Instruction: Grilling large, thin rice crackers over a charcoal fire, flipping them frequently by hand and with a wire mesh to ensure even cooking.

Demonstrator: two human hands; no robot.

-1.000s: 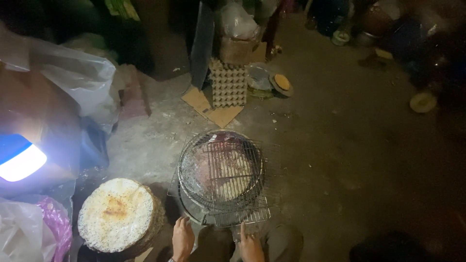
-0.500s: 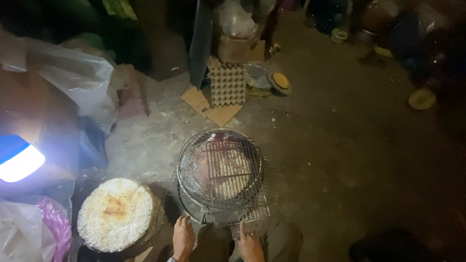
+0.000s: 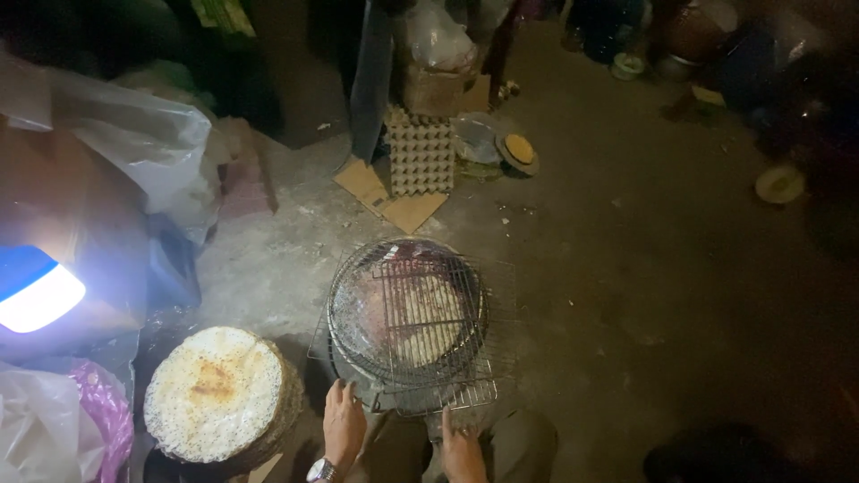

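A round charcoal stove (image 3: 358, 362) stands on the ground with a wire grill rack (image 3: 407, 313) on top, and a flat round cake (image 3: 428, 315) lies between the wires. My left hand (image 3: 343, 424) rests open at the rack's near left edge, a watch on its wrist. My right hand (image 3: 462, 450) touches the rack's near right edge; whether its fingers grip the wire I cannot tell. To the left sits a stack of round sesame-speckled rice cakes (image 3: 215, 391).
A bright blue-and-white lamp (image 3: 34, 291) glows at far left beside plastic bags (image 3: 134, 134). An egg carton (image 3: 420, 156), cardboard pieces (image 3: 389, 197) and small lids (image 3: 517, 150) lie behind the stove. More containers stand at the dark back right.
The view has drifted slightly; the rack looks shifted a little on the stove. Both hands stay at its near edge.
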